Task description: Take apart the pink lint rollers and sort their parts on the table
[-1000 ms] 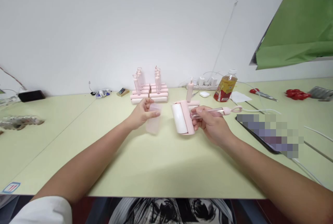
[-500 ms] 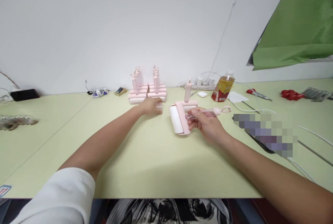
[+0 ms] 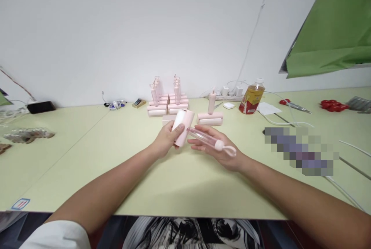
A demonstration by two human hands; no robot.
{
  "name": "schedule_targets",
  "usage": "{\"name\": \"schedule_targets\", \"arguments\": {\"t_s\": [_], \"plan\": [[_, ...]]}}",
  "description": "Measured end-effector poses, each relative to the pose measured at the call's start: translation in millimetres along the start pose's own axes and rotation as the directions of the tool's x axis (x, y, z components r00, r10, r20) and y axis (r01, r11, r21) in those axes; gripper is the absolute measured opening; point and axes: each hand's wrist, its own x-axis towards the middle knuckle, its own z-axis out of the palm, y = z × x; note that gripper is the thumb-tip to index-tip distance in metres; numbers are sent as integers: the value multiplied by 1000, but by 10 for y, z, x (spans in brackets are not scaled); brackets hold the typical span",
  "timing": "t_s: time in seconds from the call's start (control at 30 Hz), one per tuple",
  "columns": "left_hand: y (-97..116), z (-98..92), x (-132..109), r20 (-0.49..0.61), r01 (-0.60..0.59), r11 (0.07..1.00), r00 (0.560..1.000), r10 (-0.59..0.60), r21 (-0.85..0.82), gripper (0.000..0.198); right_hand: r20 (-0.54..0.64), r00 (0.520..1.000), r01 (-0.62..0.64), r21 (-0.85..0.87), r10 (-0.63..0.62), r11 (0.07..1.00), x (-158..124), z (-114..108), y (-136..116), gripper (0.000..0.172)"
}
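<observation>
Green tabletop (image 3: 139,187) beneath, the left grip (image 3: 165,141) clasps a partly hidden roller (image 3: 187,121), the right grip (image 3: 222,158) loose behind its handle (image 3: 204,138).

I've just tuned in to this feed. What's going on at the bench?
A person's left hand grips the head of a pink lint roller, while the right hand is spread open at its clear handle. Just beyond, another lint roller stands upright on the table, and more upright rollers are grouped near the wall. A pale piece sits partly hidden behind the left hand.
</observation>
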Motion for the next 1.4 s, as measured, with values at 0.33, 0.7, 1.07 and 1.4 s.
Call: {"name": "schedule_targets", "arguments": {"t_s": [0.33,0.7,1.07,1.4], "plan": [[24,-166,8,277,67,949,948,-157,308,45,-155,985,-97,-139,75,985,119,-214,89,34],[-80,-129,38,358,20,927,919,-165,376,47,-110,939,-332,-55,325,942,159,-175,25,34],[-160,-118,107,247,-75,935,969,-14,347,45,-219,958,-200,-53,184,978,215,-145,125,29],[-323,-350,190,178,-148,931,980,92,333,58,-297,955,-208,-627,17,751,251,-359,187,44]]}}
